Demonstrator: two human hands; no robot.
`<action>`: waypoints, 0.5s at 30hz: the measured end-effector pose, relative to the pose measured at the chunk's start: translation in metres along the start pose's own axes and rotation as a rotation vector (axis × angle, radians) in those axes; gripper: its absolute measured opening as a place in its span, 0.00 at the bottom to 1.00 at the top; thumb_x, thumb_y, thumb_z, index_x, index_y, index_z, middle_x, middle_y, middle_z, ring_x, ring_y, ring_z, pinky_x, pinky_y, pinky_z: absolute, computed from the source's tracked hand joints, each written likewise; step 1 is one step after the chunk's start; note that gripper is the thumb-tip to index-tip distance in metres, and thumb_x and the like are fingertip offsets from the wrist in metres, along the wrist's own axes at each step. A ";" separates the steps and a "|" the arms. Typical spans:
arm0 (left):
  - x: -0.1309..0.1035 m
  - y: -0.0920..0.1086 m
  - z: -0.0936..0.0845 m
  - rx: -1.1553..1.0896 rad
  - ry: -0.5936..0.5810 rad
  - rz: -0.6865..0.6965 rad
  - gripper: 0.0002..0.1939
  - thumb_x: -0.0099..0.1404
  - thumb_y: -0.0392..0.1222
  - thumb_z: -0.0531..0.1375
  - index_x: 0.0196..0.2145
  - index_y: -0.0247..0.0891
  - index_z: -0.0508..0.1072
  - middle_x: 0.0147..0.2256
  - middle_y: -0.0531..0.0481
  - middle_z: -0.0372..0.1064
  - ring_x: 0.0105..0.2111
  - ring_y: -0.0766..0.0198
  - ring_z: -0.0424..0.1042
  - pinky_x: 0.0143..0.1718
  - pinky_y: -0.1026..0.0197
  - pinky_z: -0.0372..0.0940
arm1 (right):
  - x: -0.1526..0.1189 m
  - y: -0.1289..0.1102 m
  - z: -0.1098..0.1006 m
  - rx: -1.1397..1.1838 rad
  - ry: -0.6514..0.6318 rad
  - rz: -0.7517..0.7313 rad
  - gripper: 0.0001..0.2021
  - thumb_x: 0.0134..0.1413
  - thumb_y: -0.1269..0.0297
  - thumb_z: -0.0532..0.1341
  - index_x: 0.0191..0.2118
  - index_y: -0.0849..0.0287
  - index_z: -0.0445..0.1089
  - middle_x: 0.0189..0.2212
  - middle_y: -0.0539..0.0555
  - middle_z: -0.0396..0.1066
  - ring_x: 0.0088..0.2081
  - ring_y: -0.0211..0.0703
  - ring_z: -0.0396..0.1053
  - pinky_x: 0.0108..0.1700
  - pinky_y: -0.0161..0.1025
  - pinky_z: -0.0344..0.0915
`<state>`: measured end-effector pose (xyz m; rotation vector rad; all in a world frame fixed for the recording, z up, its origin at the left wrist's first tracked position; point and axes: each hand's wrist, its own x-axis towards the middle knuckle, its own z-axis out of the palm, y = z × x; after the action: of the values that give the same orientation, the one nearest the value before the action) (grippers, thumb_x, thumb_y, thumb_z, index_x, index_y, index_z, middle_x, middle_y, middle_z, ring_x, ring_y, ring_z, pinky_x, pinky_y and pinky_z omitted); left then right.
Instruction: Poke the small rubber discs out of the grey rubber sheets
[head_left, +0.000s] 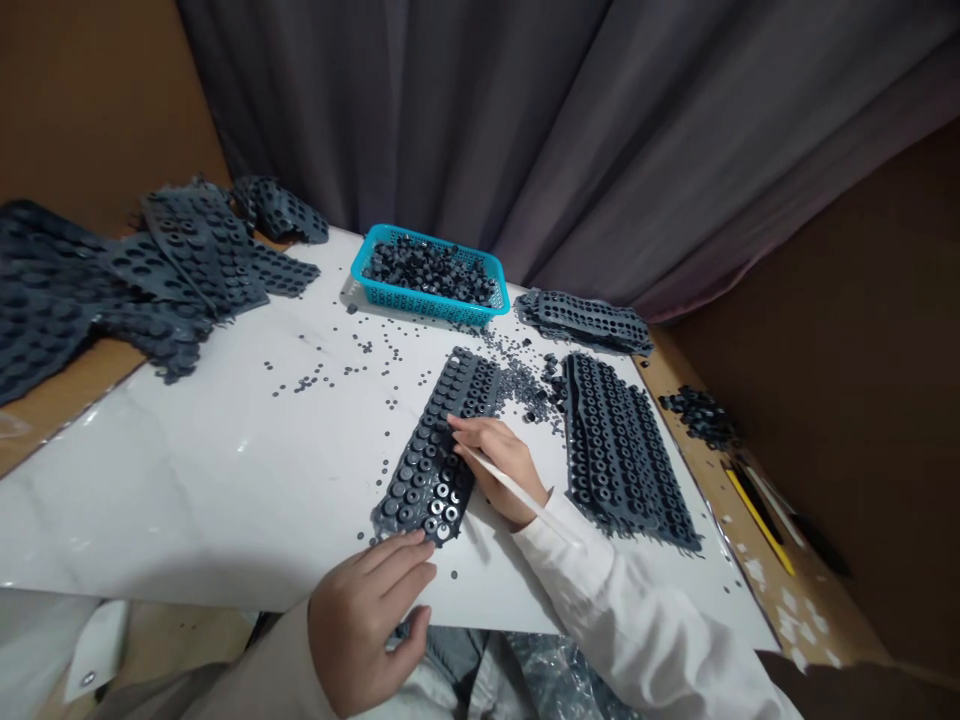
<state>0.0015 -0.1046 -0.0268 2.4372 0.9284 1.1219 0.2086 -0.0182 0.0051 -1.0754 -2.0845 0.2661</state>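
Observation:
A dark grey rubber sheet (439,440) with rows of round ring-shaped parts lies slanted on the white table. My right hand (499,465) is closed around a thin white stick-like tool (517,490), its fingers over the middle of the sheet; the tool's tip is hidden by the fingers. Fingers extended and apart, my left hand (379,610) rests at the sheet's near edge, the fingertips touching or almost touching it. Small dark discs (525,385) lie scattered just right of the sheet's far end.
A blue basket (431,305) full of small dark rubber parts stands at the back. More moulded sheets lie to the right (622,450), at the back right (585,318) and heaped at the left (150,270). Loose parts (699,418) and a yellow cutter-like tool (759,518) lie at the right edge.

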 end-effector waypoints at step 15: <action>-0.001 0.001 0.001 -0.010 0.013 -0.024 0.14 0.56 0.31 0.53 0.39 0.36 0.72 0.41 0.43 0.74 0.45 0.55 0.71 0.45 0.55 0.69 | -0.004 0.004 0.006 0.183 -0.079 0.085 0.03 0.58 0.68 0.58 0.37 0.56 0.69 0.43 0.57 0.75 0.48 0.45 0.69 0.48 0.46 0.68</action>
<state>0.0026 -0.1060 -0.0271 2.4072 0.9510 1.1325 0.2086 -0.0180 -0.0033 -1.0584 -2.0412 0.5392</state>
